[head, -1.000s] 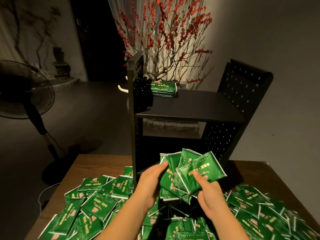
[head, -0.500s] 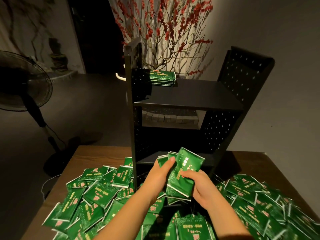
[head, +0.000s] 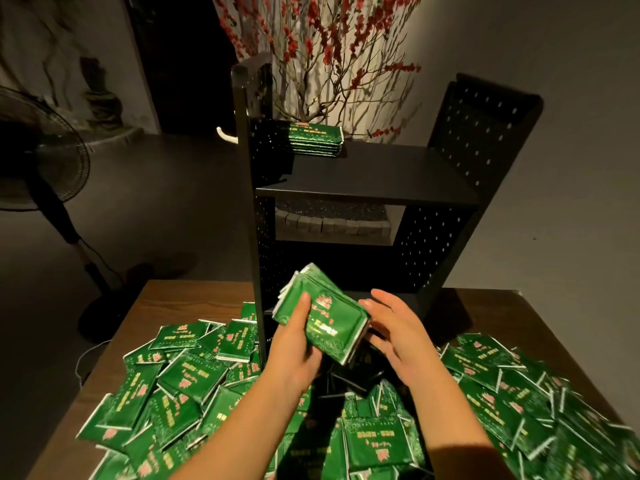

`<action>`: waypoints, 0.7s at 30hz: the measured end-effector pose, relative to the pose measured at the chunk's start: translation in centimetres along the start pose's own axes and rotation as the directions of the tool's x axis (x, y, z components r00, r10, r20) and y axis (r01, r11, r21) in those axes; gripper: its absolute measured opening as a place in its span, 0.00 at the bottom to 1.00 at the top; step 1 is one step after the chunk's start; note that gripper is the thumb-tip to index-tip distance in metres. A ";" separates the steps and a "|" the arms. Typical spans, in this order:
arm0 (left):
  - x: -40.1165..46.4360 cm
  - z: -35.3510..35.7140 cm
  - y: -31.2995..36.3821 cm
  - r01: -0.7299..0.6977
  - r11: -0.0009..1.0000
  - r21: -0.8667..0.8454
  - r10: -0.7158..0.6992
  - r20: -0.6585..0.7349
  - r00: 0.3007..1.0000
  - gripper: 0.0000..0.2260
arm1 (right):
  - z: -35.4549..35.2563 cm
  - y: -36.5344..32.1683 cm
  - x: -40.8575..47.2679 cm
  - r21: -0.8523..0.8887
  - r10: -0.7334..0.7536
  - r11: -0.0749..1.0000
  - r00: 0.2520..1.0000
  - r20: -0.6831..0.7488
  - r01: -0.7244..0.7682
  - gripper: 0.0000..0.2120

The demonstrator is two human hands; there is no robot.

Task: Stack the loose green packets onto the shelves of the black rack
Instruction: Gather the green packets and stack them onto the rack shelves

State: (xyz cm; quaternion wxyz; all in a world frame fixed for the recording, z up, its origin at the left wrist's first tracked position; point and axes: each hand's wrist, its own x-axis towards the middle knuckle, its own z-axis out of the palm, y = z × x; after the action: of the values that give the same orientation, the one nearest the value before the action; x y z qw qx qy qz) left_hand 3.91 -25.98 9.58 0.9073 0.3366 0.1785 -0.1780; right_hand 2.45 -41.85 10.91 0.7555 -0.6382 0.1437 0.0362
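While the left hand (head: 298, 344) grips a squared-up bundle of green packets (head: 323, 315) near the middle of the frame, thumb laid on the top face and fingers curled beneath, the right hand (head: 391, 327) sits just beside the bundle's right edge with fingers spread and relaxed; whether they touch it I cannot tell; the bundle is tilted, raised above the table (head: 194, 296), in front of the black rack (head: 485, 140); a neat stack of packets (head: 315, 138) lies on the rack's upper shelf, centre top; loose packets (head: 180, 382) heap across the lower frame; a standing fan (head: 41, 157) occupies the left edge; red-blossomed branches (head: 322, 39) rise behind the rack.
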 end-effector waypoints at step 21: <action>-0.7 1.1 3.7 -0.617 0.160 0.770 0.305 0.556 0.773 0.25 | -0.9 -3.4 -0.9 -0.428 -0.368 0.818 0.922 0.123 0.383 0.26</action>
State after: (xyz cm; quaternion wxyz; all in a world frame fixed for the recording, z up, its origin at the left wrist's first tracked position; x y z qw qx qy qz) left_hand 5.13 -23.96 12.71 0.5667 0.8004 -0.1956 -0.0021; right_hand 2.24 -43.27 14.22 0.5842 -0.8085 -0.0099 -0.0705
